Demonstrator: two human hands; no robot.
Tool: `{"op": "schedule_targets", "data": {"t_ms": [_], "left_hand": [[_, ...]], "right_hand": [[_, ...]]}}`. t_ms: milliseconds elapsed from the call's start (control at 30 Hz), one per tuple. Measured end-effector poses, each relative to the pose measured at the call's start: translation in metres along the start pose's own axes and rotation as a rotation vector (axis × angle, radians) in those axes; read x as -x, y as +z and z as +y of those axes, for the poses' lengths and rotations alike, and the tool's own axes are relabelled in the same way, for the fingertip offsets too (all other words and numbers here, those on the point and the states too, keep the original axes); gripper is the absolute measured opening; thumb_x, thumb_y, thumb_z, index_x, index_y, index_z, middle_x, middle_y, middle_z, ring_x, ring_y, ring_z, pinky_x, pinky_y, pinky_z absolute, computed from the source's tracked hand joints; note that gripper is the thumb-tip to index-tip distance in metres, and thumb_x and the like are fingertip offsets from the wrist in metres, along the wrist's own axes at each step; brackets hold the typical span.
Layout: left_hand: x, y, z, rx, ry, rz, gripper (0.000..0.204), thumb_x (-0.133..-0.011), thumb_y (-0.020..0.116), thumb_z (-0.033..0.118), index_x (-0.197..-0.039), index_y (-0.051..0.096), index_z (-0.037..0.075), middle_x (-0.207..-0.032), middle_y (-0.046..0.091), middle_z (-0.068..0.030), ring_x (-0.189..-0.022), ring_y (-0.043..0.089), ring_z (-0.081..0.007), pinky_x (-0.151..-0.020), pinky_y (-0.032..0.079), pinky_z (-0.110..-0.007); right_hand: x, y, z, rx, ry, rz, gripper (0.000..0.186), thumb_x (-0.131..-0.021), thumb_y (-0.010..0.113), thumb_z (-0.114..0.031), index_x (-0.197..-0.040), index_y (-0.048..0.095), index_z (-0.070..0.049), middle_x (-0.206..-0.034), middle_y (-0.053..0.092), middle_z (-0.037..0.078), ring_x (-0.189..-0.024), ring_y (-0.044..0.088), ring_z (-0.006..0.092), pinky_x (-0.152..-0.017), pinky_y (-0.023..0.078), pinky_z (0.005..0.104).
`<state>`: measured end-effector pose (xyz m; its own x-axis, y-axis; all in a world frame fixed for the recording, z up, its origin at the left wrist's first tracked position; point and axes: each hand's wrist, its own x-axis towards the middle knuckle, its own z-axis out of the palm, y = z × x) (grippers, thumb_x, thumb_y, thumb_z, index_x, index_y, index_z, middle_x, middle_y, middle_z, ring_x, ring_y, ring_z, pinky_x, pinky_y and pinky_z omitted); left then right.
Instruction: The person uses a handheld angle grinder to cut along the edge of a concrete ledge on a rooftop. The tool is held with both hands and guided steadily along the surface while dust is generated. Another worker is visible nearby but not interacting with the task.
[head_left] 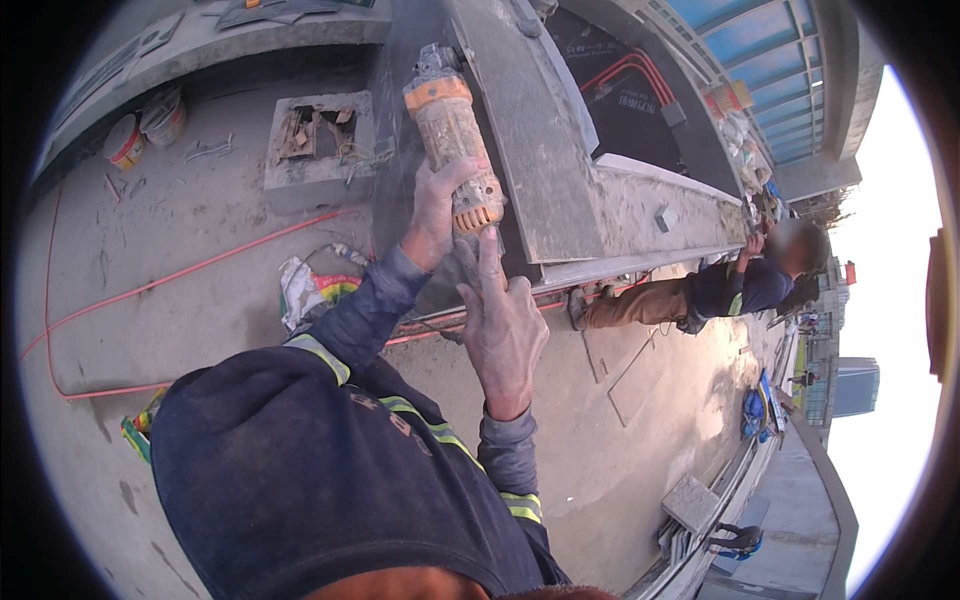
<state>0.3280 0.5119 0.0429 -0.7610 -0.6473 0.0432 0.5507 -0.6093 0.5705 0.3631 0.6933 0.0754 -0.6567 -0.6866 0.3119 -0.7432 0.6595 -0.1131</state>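
Near the upper middle of the frame, the left hand (435,215) grips the rear of a dusty orange angle grinder (452,135), fingers wrapped tight around its body, the tool's head pointing toward the top edge against a grey concrete beam (545,150). Just below it, the right hand (503,330) is spread flat and open, its fingertips (488,245) touching the grinder's rear end, holding nothing. An orange cable (150,285) snakes across the concrete floor (180,220) at the left. Two small buckets (145,130) stand at the upper left. At the right, another person (720,290) crouches beside the beam.
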Motion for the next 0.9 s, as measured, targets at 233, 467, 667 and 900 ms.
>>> {"op": "schedule_targets", "data": {"t_ms": [233, 467, 667, 900], "left_hand": [[0.007, 0.002, -0.003, -0.007, 0.009, -0.011, 0.038, -0.093, 0.073, 0.026, -0.119, 0.061, 0.001, -0.095, 0.069, -0.0107, -0.074, 0.073, -0.0208, -0.065, 0.064, -0.035], [-0.031, -0.015, -0.003, -0.034, 0.015, 0.007, 0.038, -0.094, 0.073, 0.027, -0.119, 0.061, 0.000, -0.093, 0.070, -0.0121, -0.074, 0.075, -0.0231, -0.065, 0.064, -0.037], [-0.059, -0.023, 0.003, -0.012, 0.026, -0.014, 0.040, -0.094, 0.073, 0.029, -0.117, 0.063, -0.002, -0.093, 0.071, -0.0127, -0.075, 0.075, -0.0236, -0.066, 0.064, -0.036], [-0.088, -0.033, 0.006, 0.002, 0.024, -0.001, 0.038, -0.092, 0.075, 0.027, -0.117, 0.064, -0.001, -0.093, 0.070, -0.0116, -0.075, 0.074, -0.0223, -0.066, 0.064, -0.037]], "right_hand": [[0.007, -0.002, 0.001, -0.031, 0.010, -0.001, 0.088, -0.096, 0.080, -0.024, -0.173, 0.037, -0.030, -0.083, 0.053, 0.011, -0.067, 0.059, 0.0291, -0.060, 0.050, 0.0459], [-0.024, 0.014, -0.005, -0.037, -0.003, 0.024, 0.088, -0.096, 0.080, -0.024, -0.172, 0.037, -0.030, -0.086, 0.055, 0.013, -0.070, 0.063, 0.0319, -0.062, 0.051, 0.0472], [-0.050, 0.026, -0.015, -0.043, 0.007, 0.045, 0.087, -0.095, 0.080, -0.025, -0.172, 0.038, -0.030, -0.085, 0.055, 0.015, -0.069, 0.062, 0.0325, -0.062, 0.051, 0.0470], [-0.071, 0.039, -0.015, -0.060, -0.041, 0.108, 0.085, -0.095, 0.081, -0.025, -0.170, 0.042, -0.029, -0.085, 0.056, 0.015, -0.069, 0.062, 0.0325, -0.064, 0.050, 0.0455]]}}
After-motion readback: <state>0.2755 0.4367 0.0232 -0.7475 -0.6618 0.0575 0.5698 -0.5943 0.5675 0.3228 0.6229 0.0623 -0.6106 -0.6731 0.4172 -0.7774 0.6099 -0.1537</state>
